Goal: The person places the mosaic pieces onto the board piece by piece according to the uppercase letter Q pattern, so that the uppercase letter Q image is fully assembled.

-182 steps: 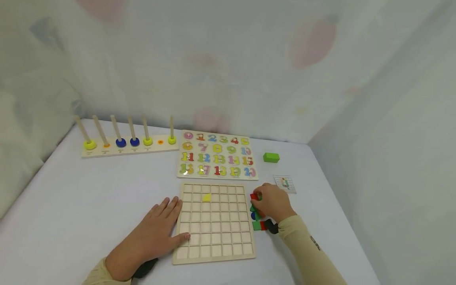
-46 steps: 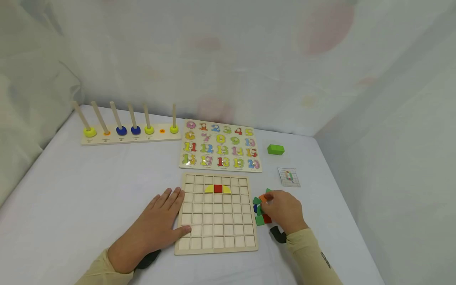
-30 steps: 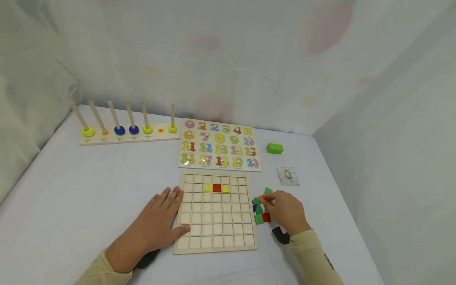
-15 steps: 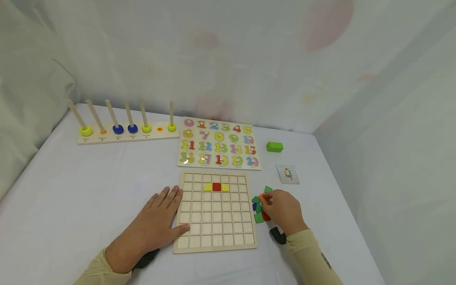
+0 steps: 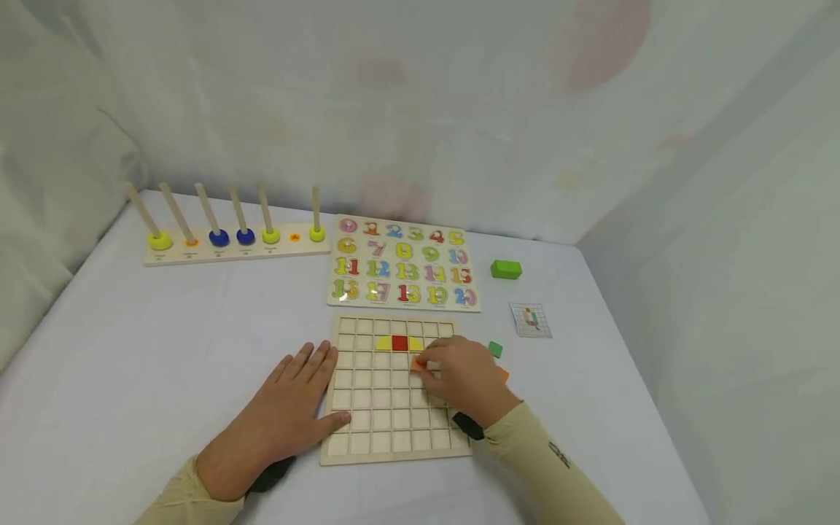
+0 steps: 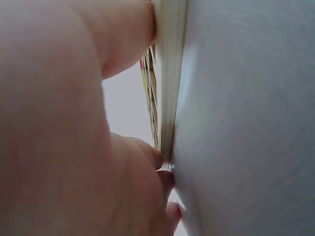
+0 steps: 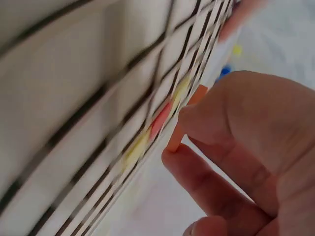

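Observation:
An orange square tile is pinched between the thumb and fingertip of my right hand. That hand hangs over the wooden grid board, just below the yellow tile on the right. A red square tile lies in the board between this one and another yellow tile, both with a curved edge. My left hand lies flat at the board's left edge, fingers straight and thumb over the rim. In the left wrist view its fingertips touch the board's side.
A green tile and part of an orange tile show beyond my right hand; it hides other tiles. A pattern card and green block lie at right. Behind stand a number puzzle and a peg stacker.
Over the last seconds a red tile and a second yellow tile joined the first on the board. My right hand has just moved left from the loose tiles, carrying an orange one.

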Motion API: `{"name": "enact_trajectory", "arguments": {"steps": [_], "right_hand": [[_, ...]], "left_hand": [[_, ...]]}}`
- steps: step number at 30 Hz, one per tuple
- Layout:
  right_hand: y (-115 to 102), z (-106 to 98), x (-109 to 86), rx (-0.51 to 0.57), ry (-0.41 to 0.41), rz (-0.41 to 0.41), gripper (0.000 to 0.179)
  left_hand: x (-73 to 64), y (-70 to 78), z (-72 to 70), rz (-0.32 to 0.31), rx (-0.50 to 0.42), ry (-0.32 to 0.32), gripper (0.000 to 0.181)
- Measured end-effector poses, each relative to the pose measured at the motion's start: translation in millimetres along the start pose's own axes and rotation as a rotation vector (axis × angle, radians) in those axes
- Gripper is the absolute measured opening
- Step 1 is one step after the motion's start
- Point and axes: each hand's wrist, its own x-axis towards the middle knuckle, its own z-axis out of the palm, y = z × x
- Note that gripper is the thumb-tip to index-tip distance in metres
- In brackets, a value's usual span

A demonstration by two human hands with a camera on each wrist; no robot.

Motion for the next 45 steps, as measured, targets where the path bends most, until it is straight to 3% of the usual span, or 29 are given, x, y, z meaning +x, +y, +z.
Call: {"name": "enact_trajectory", "arguments": {"steps": [2, 6, 11, 14, 20, 25, 29, 35, 40, 45], "right_hand": [[-11, 4, 12.9, -0.013, -0.039, -0.058, 0.009], [-21, 10, 28.3, -0.087, -0.104, -0.067, 0.007], [-16, 4, 28.4, -0.091, -0.164, -0.069, 0.011], [-4, -10, 12.0, -0.032, -0.172, 0.055, 0.014], [39, -28, -48.3, 0.012, -0.166, 0.488, 0.005], [63, -23, -81.6, 0.007, -0.190, 0.577, 0.007], [66, -15, -89.1, -0.002, -0.143, 0.534, 0.018], [61, -11, -79.5, -0.020, -0.036, 0.418, 0.010], [40, -3, -55.3, -0.026, 0.038, 0.199, 0.011], [2, 7, -19.9, -0.006, -0.027, -0.011, 0.006]], "left_hand": [[3.5, 1.6, 1.8, 0.005, 0.001, -0.005, 0.102], [11.8, 8.6, 3.8, 0.037, 0.011, -0.011, 0.103], [16.6, 17.5, 1.0, 0.064, 0.035, -0.012, 0.101], [16.9, 19.9, -0.3, 0.070, 0.039, -0.016, 0.100], [14.6, 15.5, -0.1, 0.065, 0.032, -0.025, 0.101], [9.3, 1.9, 1.9, 0.025, 0.035, -0.023, 0.103], [2.6, -4.1, -1.5, 0.007, 0.023, -0.012, 0.103], [-3.7, -7.2, -2.9, -0.009, 0.003, -0.003, 0.102], [-3.2, -7.8, -0.2, -0.014, 0.000, -0.004, 0.103], [0.6, -4.1, 1.0, 0.002, -0.002, 0.006, 0.102]]}}
